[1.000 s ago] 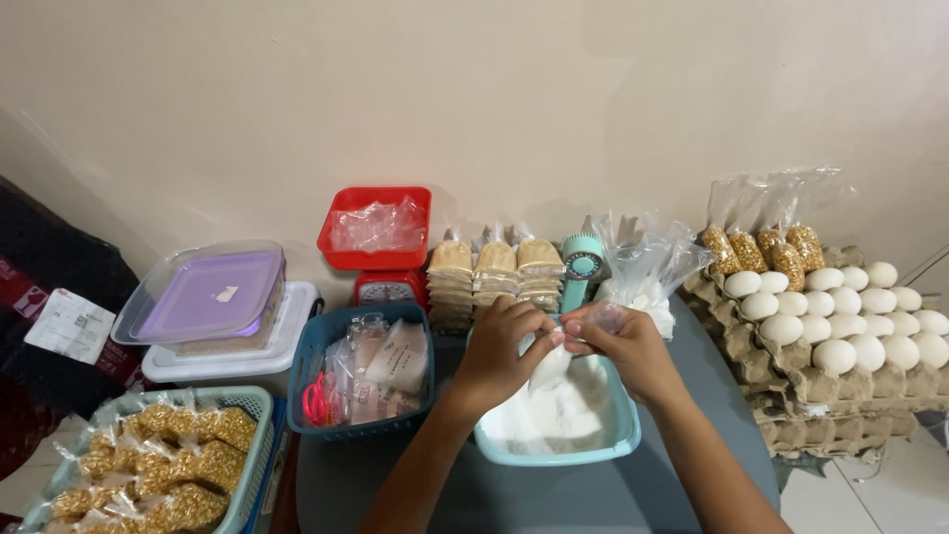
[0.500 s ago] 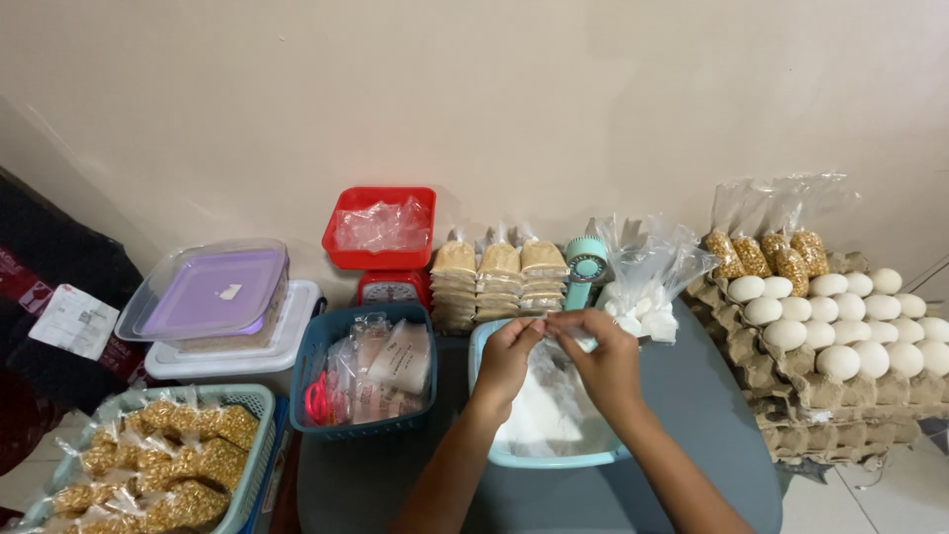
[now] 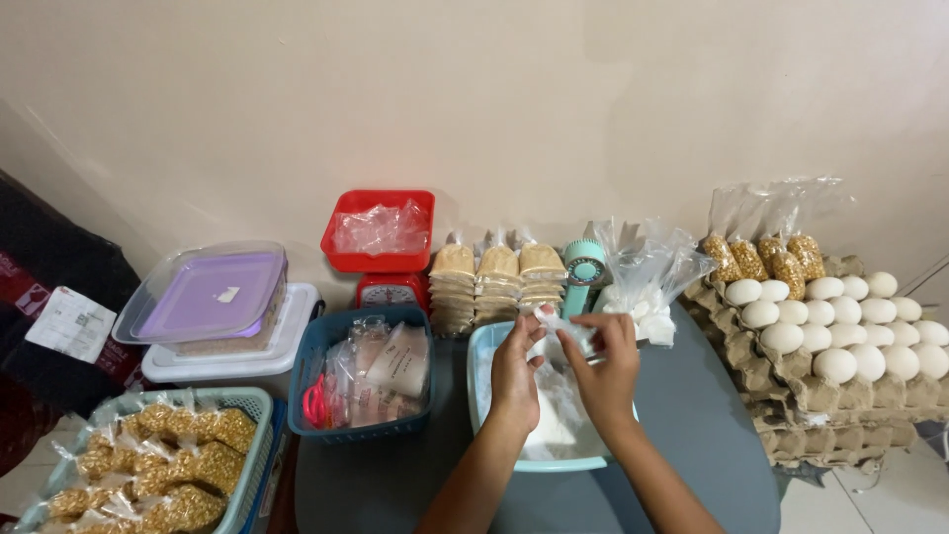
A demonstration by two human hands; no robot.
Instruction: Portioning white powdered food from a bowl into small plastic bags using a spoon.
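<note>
Over a light blue basin [image 3: 476, 368] of white powder, both my hands pinch the top of a small clear plastic bag [image 3: 560, 331]. My left hand [image 3: 516, 372] grips its left side with thumb and fingers. My right hand [image 3: 605, 368] holds the right side, fingers closed on the plastic. The bag hangs into the basin, and white powder shows below it. Filled, tied bags of white powder [image 3: 647, 302] lie just beyond the basin on the right.
A dark blue basket [image 3: 312, 368] of packets and red scissors sits left of the basin. Behind stand a red scale with a tray [image 3: 381, 233], stacked tan packets [image 3: 497, 280] and a teal tape dispenser [image 3: 583, 268]. Egg trays [image 3: 840, 331] fill the right; lidded tubs [image 3: 213, 307] and a basket of golden packets [image 3: 153, 465] the left.
My hands have drawn back toward me over the basin, still working the same small bag; the fingers have shifted to pinch its top.
</note>
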